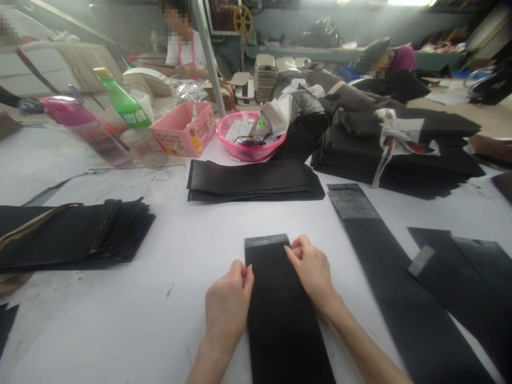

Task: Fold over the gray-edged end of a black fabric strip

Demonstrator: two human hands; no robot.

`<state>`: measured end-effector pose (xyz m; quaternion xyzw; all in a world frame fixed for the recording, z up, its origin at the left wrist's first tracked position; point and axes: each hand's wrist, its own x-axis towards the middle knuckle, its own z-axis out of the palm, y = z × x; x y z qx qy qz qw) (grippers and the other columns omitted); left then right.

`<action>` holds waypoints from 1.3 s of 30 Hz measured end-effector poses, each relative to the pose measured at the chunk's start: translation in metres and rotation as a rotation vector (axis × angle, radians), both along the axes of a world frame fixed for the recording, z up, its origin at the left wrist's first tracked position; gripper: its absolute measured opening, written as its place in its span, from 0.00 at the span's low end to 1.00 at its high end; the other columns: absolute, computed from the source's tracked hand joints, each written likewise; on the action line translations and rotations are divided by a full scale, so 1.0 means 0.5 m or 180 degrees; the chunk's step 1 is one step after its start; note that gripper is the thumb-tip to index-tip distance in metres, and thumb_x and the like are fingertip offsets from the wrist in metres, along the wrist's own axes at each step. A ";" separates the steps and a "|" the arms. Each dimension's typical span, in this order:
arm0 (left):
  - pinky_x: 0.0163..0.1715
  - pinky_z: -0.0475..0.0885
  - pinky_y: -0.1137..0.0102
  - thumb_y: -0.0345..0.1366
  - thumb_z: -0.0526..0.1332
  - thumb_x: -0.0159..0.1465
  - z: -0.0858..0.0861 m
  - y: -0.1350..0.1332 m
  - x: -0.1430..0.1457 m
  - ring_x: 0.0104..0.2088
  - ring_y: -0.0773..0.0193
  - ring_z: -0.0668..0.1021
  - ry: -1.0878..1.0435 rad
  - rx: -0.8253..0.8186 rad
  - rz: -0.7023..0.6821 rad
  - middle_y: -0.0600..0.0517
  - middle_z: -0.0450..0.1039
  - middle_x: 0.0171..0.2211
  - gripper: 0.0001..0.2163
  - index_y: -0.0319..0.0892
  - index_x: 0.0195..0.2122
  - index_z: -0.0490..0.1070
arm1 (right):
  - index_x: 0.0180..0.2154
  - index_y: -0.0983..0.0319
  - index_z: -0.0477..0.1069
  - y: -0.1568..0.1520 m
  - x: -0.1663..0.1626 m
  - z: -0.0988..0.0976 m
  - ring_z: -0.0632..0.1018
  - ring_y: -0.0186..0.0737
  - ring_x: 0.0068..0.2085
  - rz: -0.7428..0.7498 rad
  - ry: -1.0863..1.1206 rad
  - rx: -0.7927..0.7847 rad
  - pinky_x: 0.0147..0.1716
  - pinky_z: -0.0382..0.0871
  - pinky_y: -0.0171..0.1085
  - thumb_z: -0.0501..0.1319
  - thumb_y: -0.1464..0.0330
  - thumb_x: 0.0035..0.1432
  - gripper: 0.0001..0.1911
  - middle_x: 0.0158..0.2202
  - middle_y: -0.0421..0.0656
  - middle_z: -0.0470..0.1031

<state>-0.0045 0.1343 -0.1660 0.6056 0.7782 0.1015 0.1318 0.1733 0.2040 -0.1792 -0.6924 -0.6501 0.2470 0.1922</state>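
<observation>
White table | black strip long axis fore-aft, grey end farthest | left hand, right hand pinching edges

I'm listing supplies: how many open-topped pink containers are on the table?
2. A pink box and, just right of it, a round pink basin, both behind the middle stack of black strips. Others could be hidden behind the tall dark pile.

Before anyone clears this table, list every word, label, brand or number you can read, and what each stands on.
Nothing reads clearly enough to quote.
Green bottle: label characters, too blurred.
Pink box: lettering on its front, too blurred.
White sheet in the pink basin: marks too small.
</observation>
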 end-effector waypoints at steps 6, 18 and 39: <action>0.24 0.49 0.69 0.41 0.50 0.70 -0.001 -0.002 -0.001 0.22 0.62 0.73 0.0134 -0.0012 -0.0034 0.56 0.70 0.21 0.11 0.45 0.30 0.61 | 0.35 0.58 0.64 -0.003 -0.003 -0.001 0.73 0.38 0.24 0.0039 -0.0187 0.0108 0.26 0.53 0.34 0.61 0.64 0.63 0.06 0.22 0.35 0.72; 0.23 0.49 0.69 0.42 0.51 0.70 -0.005 -0.004 0.002 0.22 0.62 0.74 0.0512 0.0069 -0.0061 0.56 0.73 0.23 0.11 0.46 0.32 0.64 | 0.42 0.59 0.65 -0.020 -0.017 -0.011 0.78 0.41 0.27 0.0241 -0.0882 0.0559 0.25 0.53 0.36 0.59 0.66 0.66 0.05 0.32 0.38 0.78; 0.66 0.52 0.51 0.25 0.42 0.69 -0.034 0.013 -0.012 0.64 0.62 0.61 0.0807 0.0647 -0.1558 0.56 0.59 0.65 0.23 0.45 0.63 0.57 | 0.44 0.54 0.74 -0.011 0.016 -0.005 0.71 0.39 0.42 0.1070 -0.0830 0.1040 0.40 0.63 0.37 0.56 0.67 0.68 0.08 0.42 0.39 0.73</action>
